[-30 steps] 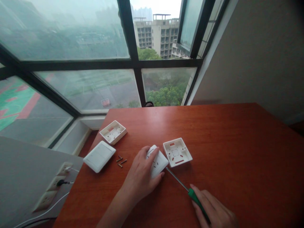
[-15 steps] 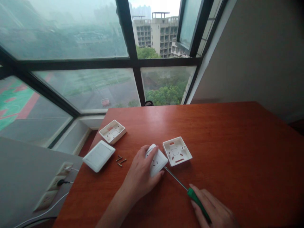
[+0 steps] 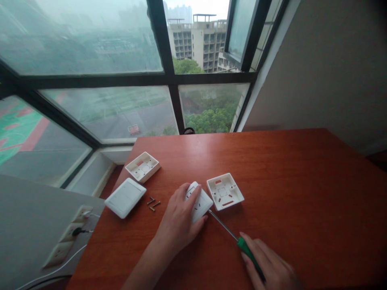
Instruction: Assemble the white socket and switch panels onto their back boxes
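Note:
My left hand [image 3: 179, 220] lies over a white socket faceplate [image 3: 200, 204] on the red-brown table [image 3: 287, 181], fingers curled on its near and left edges. My right hand [image 3: 272, 266], low at the right, grips a green-handled screwdriver [image 3: 234, 237]; the metal tip touches the faceplate's right corner. Just right of the faceplate sits an open white mounting box [image 3: 225, 191].
Left on the table are a second white mounting box [image 3: 142, 166], a white switch plate [image 3: 125, 197] and three small screws [image 3: 153, 204]. Beyond the table's left edge a wall ledge carries sockets with a plugged cable [image 3: 71, 237]. Large windows stand behind the table.
The screwdriver tip has crept slightly toward the faceplate's corner. Both hands stay nearly in place; the view shifted a little.

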Tool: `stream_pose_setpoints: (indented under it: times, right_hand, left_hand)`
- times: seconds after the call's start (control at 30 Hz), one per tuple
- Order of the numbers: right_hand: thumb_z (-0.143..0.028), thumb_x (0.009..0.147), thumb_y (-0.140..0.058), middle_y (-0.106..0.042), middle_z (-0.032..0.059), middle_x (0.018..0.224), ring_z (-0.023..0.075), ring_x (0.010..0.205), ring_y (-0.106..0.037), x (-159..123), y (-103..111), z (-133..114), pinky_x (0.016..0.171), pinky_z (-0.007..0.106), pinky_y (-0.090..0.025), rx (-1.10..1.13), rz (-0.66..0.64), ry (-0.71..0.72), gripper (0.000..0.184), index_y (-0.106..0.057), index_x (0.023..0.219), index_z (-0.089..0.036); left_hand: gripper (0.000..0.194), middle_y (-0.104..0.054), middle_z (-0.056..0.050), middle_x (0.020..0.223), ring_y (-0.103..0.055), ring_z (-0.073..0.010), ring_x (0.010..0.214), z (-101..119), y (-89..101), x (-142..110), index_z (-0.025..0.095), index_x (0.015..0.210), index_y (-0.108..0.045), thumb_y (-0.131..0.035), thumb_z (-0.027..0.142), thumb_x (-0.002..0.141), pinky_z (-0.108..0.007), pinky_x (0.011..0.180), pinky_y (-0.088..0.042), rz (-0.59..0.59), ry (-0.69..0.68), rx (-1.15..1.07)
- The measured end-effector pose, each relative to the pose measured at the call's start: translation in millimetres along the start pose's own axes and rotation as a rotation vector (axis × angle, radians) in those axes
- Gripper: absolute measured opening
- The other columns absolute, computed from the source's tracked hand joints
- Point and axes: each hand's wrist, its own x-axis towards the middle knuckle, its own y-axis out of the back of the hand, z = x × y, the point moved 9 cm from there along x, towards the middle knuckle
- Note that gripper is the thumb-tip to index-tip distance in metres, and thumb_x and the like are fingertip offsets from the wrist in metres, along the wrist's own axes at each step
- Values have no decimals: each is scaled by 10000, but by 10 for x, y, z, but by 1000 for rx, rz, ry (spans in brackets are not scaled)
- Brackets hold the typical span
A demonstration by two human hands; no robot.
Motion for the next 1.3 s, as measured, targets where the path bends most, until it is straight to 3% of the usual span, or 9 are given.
stream_pose_setpoints:
  times: [0.27, 0.47, 0.57, 0.73, 0.9, 1.13, 1.3]
  right_hand:
    - [-319, 964, -432, -758, 73, 977, 196, 811, -741, 42, -27, 11, 659, 211, -596, 90, -41, -68, 341, -648, 1206, -213]
    - [-310, 955, -447, -763, 102, 939, 211, 782, -743, 31, 14, -17, 639, 230, -600, 61, 44, -72, 330, -684, 1127, -158]
    - [-360, 949, -463, -764, 94, 958, 208, 802, -742, 28, -27, 44, 685, 229, -597, 221, -32, -180, 332, -698, 1101, -181]
    - [-376, 969, -433, -757, 30, 733, 158, 630, -724, 7, -146, 136, 570, 169, -573, 511, -203, -399, 337, -707, 1072, -209]
    - [-325, 928, -511, -748, 91, 1048, 200, 923, -722, 38, -76, 116, 795, 225, -577, 333, -98, -238, 297, -686, 1120, -180]
    - [-329, 949, -454, -764, 97, 952, 195, 823, -741, 58, -10, 80, 723, 221, -596, 185, -35, -135, 320, -685, 1075, -148]
    - [-326, 935, -488, -763, 79, 980, 190, 851, -738, 26, -23, 117, 738, 211, -593, 224, -47, -172, 289, -678, 1096, -179]
  left_hand:
    - [649, -373, -163, 1430, -399, -360, 1299, -5, -1, -9, 238, 1418, -398, -624, 333, 817, -524, 1063, -372, -6, 3, 31]
    - [625, -336, -157, 1443, -370, -355, 1310, 24, -22, 0, 243, 1423, -390, -592, 291, 833, -525, 1066, -351, -10, -9, 47]
    - [622, -334, -148, 1443, -358, -357, 1316, 24, -17, -3, 260, 1425, -386, -589, 288, 838, -532, 1064, -349, -7, -11, 35]
    - [620, -338, -136, 1437, -379, -336, 1304, 93, -22, -18, 282, 1434, -378, -583, 298, 849, -519, 1066, -356, -40, -41, -24]
    - [649, -360, -126, 1432, -388, -333, 1304, 181, -30, -12, 298, 1427, -391, -620, 287, 820, -518, 1074, -356, -64, -82, -95]
    - [611, -412, -111, 1391, -459, -271, 1261, -5, 145, 53, 266, 1413, -377, -598, 258, 844, -422, 1059, -407, 43, -13, -294]
    - [607, -426, -105, 1384, -435, -287, 1288, -213, 391, 113, 270, 1417, -333, -577, 269, 861, -480, 1071, -376, 162, 31, -189]
